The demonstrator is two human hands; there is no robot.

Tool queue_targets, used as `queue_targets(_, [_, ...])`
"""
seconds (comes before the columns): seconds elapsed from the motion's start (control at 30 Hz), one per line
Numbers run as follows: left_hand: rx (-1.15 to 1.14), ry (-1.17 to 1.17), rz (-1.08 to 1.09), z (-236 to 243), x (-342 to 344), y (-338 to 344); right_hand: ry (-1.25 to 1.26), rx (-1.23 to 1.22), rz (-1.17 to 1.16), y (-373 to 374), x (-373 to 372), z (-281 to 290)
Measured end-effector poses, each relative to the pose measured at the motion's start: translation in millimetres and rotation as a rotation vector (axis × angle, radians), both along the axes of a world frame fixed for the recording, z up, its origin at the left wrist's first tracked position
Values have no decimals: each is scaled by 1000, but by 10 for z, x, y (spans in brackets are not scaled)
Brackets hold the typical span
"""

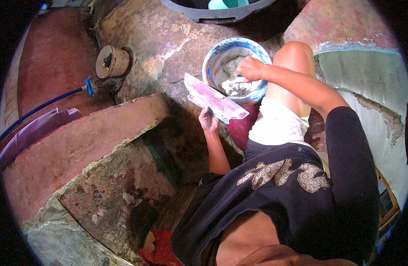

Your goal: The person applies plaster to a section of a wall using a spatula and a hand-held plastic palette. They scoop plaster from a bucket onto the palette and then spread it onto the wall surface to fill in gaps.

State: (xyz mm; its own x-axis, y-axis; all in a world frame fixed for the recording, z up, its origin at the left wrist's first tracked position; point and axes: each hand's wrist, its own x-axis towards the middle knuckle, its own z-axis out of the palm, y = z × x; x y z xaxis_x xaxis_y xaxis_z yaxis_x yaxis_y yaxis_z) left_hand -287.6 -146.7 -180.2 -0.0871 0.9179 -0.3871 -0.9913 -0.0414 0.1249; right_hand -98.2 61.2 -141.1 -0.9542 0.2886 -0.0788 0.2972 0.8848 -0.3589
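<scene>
My left hand (pixel 208 120) is closed on the lower edge of a flat pink-and-white board (pixel 215 101) with a jagged rim. A small pale lump sits on the board's face. Just right of it stands a round bucket (pixel 211 49) with a blue-and-white smeared wall. Greyish-white paste (pixel 233 85) lies inside, thick and clumpy. My right hand (pixel 250 69) reaches into the bucket, its fingers wrapped round a small tool with a teal handle (pixel 242 79). The tool's working end is hidden by the paste and my hand.
A large dark tub (pixel 219 20) holding a teal container (pixel 228 4) stands at the far side. To the left are a small tan bucket (pixel 119 62) and a mop (pixel 102 85) with a blue handle. A low pinkish ledge (pixel 93 133) runs beside my left arm. Purple cloth (pixel 35 131) lies farther left.
</scene>
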Motion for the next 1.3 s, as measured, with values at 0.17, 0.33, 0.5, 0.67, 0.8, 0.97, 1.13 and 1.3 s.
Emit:
queue_targets(0.17, [-62,66,57,-28,-123,-94,-18,-7,-16,102,89,-25])
queue_targets(0.33, [-194,306,-14,363,-271,-269,84,42,-85,198,366,169])
queue_targets(0.5, [-313,645,-73,774,-377,-150,-61,-77,-389,101,627,1122])
queue_targets(0.67, [-357,730,-76,924,-367,66,227,-290,-587,-146,796,1660])
queue_targets(0.8, [-322,610,-161,1281,-161,321,479,-643,-646,-438,893,1870])
queue_targets(0.97, [-171,424,-310,1748,187,588,750,-615,-617,-691,797,2039])
queue_targets(1.13, [-137,331,-265,2043,387,694,878,-264,-478,-687,781,2023])
queue_targets(1.3, [144,184,-290,1819,282,677,810,66,-421,-664,819,2060])
